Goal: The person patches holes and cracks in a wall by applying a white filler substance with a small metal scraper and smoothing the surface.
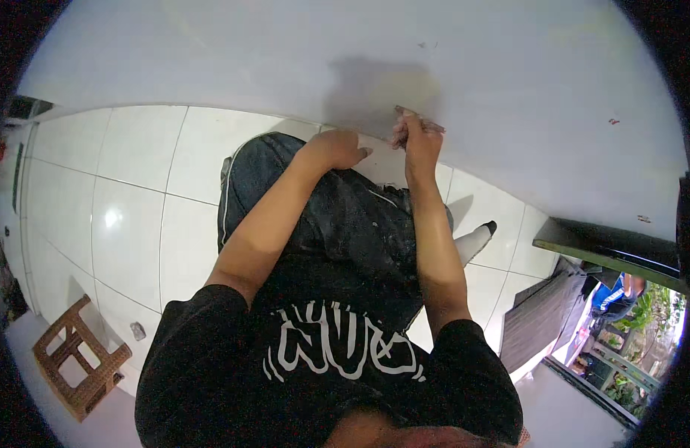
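My right hand (418,134) is raised close to a pale wall (509,82), its fingers pinched round a thin, flat brown piece (432,126). One straight edge of that piece shows above the fingers; its kind is too small to make out. Over my bent knee, my left hand (336,149) is loosely curled, with a fingertip pointing toward the right hand. Nothing shows in the left hand, though its palm is hidden. Dark trousers (337,216) cover my folded legs. A shadow falls on the wall just above both hands.
White floor tiles (128,216) run along the wall's foot. A woven brown stool (79,358) lies at the lower left beside a small grey object (138,331). Several reddish marks dot the wall. A dark ledge (606,243) and an opening with a person outside (617,295) are at the right.
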`<act>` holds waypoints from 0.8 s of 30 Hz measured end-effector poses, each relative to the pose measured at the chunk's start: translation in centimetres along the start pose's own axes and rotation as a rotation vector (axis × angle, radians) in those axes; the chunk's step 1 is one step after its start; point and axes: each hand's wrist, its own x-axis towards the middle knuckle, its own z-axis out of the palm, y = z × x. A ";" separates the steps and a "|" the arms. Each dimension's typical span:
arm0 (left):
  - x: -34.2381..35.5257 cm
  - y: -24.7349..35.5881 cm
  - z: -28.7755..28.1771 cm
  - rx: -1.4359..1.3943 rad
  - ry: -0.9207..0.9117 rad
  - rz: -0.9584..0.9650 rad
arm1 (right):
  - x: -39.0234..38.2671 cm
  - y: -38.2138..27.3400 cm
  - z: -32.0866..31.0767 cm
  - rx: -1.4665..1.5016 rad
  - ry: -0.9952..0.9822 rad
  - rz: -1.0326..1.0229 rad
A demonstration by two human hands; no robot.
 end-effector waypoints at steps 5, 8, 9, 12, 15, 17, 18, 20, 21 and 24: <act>-0.5 0.4 -0.5 0.007 -0.036 0.014 | -0.3 -0.1 -0.1 -0.042 -0.014 0.018; -0.5 0.6 -0.3 -0.008 0.025 0.000 | 0.5 0.9 -0.6 -0.012 0.016 0.083; -0.5 0.5 -0.3 -0.005 -0.003 -0.006 | 0.4 1.3 -0.8 -0.011 0.019 0.084; -0.5 0.9 -0.8 -0.015 -0.024 -0.010 | 0.5 1.1 -0.7 -0.085 -0.021 -0.007; -0.3 0.4 -0.5 -0.004 -0.050 -0.014 | 0.2 1.0 -0.5 -0.053 -0.012 0.019; -0.2 0.6 -0.6 0.019 -0.074 -0.006 | 0.5 1.5 -0.5 -0.136 -0.051 -0.022; -0.4 0.8 -0.5 0.021 -0.046 0.006 | 0.6 1.6 -0.8 -0.138 -0.050 -0.024; -0.8 0.8 -0.6 0.023 -0.021 0.006 | -0.3 0.1 0.1 -0.073 -0.001 -0.020; -0.8 0.9 -0.7 0.008 -0.013 0.005 | 0.1 0.9 -0.1 -0.071 -0.004 -0.016; -1.1 1.4 -1.1 -0.009 -0.029 0.003 | 0.9 1.6 -0.7 -0.196 0.007 0.018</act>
